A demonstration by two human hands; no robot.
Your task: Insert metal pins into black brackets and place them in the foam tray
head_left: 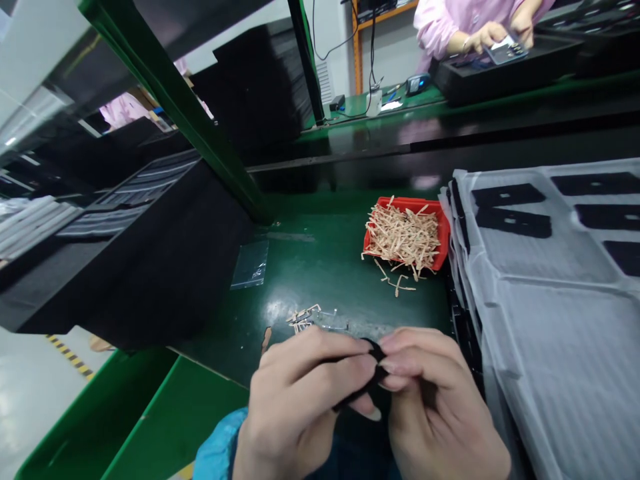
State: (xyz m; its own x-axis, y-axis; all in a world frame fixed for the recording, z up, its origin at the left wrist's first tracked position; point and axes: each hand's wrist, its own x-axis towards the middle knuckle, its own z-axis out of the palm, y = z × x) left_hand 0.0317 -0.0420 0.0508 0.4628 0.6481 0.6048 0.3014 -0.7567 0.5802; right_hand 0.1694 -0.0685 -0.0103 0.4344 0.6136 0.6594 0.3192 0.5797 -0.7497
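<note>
Near the bottom centre, my left hand (310,393) has its fingers wrapped round a small black piece (364,385). My right hand (435,393) pinches the same piece at its upper right end, and the fingertips of both hands nearly meet there. Most of the black piece is hidden by the fingers. Just beyond my left hand, a few thin beige strips (303,316) and clear bits lie on the green table (320,267). Farther back stands a red tray (443,233) heaped with beige strips (403,235), several of them spilled in front of it.
A clear plastic bag (250,265) lies left of centre. White sheets (555,313) with flat black pieces (513,222) are stacked at right. A green post (200,127) and black box (125,267) stand left, green bins (125,413) below. Across the bench, a person's hands (493,37) hold a clear object.
</note>
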